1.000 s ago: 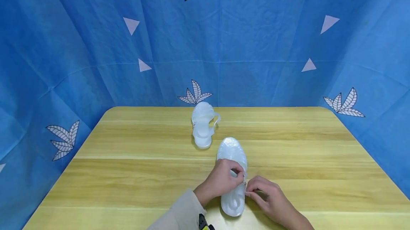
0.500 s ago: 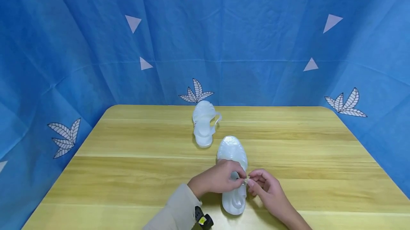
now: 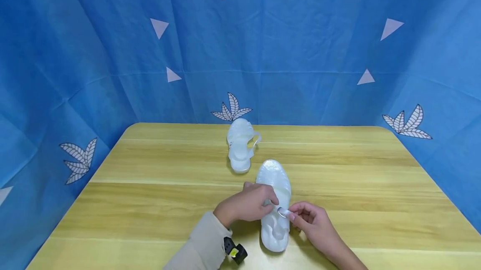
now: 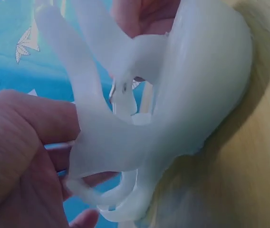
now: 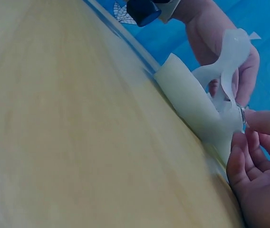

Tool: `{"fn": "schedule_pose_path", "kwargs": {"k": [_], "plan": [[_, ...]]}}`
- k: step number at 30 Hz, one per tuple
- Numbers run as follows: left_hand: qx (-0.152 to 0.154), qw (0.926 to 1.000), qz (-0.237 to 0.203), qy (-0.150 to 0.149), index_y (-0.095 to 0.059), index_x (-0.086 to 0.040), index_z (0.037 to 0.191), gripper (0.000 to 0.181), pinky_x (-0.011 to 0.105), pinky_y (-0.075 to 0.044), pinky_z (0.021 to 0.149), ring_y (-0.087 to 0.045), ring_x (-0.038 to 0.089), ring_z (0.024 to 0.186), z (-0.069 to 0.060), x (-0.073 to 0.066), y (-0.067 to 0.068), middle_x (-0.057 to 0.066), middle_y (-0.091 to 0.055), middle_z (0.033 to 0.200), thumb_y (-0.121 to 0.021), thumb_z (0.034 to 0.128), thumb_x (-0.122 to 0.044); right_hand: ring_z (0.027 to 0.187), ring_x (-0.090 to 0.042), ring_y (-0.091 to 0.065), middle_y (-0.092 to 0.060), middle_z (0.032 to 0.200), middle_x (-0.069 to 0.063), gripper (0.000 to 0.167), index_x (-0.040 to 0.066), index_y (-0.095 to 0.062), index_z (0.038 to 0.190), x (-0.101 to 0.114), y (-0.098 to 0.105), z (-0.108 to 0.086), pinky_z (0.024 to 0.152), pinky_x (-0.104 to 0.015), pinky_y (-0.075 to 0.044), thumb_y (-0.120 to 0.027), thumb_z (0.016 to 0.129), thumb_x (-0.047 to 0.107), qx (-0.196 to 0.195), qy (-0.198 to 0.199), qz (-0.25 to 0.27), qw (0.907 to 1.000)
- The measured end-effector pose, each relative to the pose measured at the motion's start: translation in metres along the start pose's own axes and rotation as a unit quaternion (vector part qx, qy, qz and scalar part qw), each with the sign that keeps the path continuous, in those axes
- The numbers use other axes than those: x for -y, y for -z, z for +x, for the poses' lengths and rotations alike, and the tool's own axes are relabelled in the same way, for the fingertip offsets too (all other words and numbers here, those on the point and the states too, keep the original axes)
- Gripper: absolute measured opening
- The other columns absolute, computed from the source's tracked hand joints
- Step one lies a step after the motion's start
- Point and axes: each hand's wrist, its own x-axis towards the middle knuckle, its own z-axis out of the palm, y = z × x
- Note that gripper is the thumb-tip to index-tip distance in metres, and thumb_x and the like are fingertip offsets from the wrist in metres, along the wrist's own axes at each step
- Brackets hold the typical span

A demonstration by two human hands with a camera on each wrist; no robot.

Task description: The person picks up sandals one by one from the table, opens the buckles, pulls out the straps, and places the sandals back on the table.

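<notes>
A translucent white sandal [image 3: 271, 172] lies sole down near the table's front, toe pointing away. With thumb and fingers my right hand [image 3: 313, 224] pinches a strap on its right side, just beside a small metal buckle [image 3: 281, 212]. My left hand [image 3: 249, 203] hovers over the sandal's middle, thumb and index finger apart, nothing visible between them. Up close in the left wrist view, the fingers of the left hand [image 4: 18, 142] pass behind the side strap [image 4: 109, 142]. Part of the sandal's instep is hidden under this hand.
Another white sandal [image 3: 239, 145] lies farther back on the wooden table [image 3: 158, 207], a strap sticking out to its right. A blue patterned curtain [image 3: 300, 44] closes off the back and sides. A dark wrist device [image 3: 236, 252] sits at the left sleeve.
My right hand has raised the strap and brought it up to the buckle. My left hand has drawn back slightly leftward from the buckle, which now shows. The far sandal stays put.
</notes>
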Motion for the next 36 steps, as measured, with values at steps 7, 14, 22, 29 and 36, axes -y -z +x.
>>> {"fn": "schedule_pose_path", "kwargs": {"k": [7, 14, 22, 29, 36], "plan": [[0.011, 0.9999, -0.005, 0.002, -0.074, -0.018, 0.100, 0.016, 0.028, -0.028, 0.078, -0.057, 0.001, 0.092, 0.002, -0.002, -0.002, -0.012, -0.067, 0.098, -0.064, 0.0875, -0.020, 0.069, -0.007, -0.056, -0.058, 0.082, -0.004, 0.022, -0.010, -0.056, 0.099, 0.002, 0.002, -0.001, 0.061, -0.025, -0.051, -0.060, 0.090, 0.009, 0.004, -0.041, 0.047, 0.9980], [0.015, 0.9963, -0.079, -0.032, -0.072, -0.017, 0.106, 0.021, 0.031, -0.030, 0.087, -0.056, -0.002, 0.096, 0.004, 0.005, -0.008, -0.013, -0.067, 0.103, -0.065, 0.0881, -0.023, 0.068, -0.008, -0.055, -0.059, 0.082, -0.004, 0.023, -0.013, -0.054, 0.098, 0.004, 0.000, -0.002, 0.061, -0.024, -0.051, -0.061, 0.088, 0.007, -0.020, -0.074, 0.086, 0.9934], [-0.003, 0.9847, -0.169, -0.044, -0.072, -0.017, 0.107, 0.021, 0.044, -0.028, 0.102, -0.054, -0.005, 0.095, 0.006, 0.012, -0.015, -0.013, -0.066, 0.101, -0.065, 0.0884, -0.022, 0.067, -0.006, -0.055, -0.059, 0.079, 0.000, 0.013, -0.004, -0.058, 0.095, 0.004, 0.002, -0.004, 0.060, -0.020, -0.049, -0.058, 0.090, 0.008, 0.005, -0.083, 0.129, 0.9882], [-0.014, 0.9825, -0.180, -0.047, -0.073, -0.016, 0.106, 0.021, 0.031, -0.030, 0.095, -0.053, -0.005, 0.095, 0.006, 0.012, -0.017, -0.012, -0.064, 0.100, -0.068, 0.0861, -0.021, 0.068, -0.003, -0.053, -0.058, 0.079, 0.004, 0.007, 0.010, -0.060, 0.094, 0.005, 0.003, -0.007, 0.061, -0.016, -0.047, -0.053, 0.094, 0.008, 0.056, -0.073, 0.189, 0.9777], [-0.029, 0.9813, -0.179, -0.066, -0.073, -0.014, 0.106, 0.021, 0.028, -0.031, 0.095, -0.052, -0.003, 0.096, 0.006, 0.009, -0.017, -0.010, -0.062, 0.100, -0.067, 0.0864, -0.022, 0.072, -0.003, -0.054, -0.058, 0.082, 0.005, 0.010, 0.010, -0.059, 0.096, 0.006, 0.003, -0.007, 0.062, -0.016, -0.046, -0.049, 0.096, 0.008, 0.074, -0.080, 0.234, 0.9661]]}}
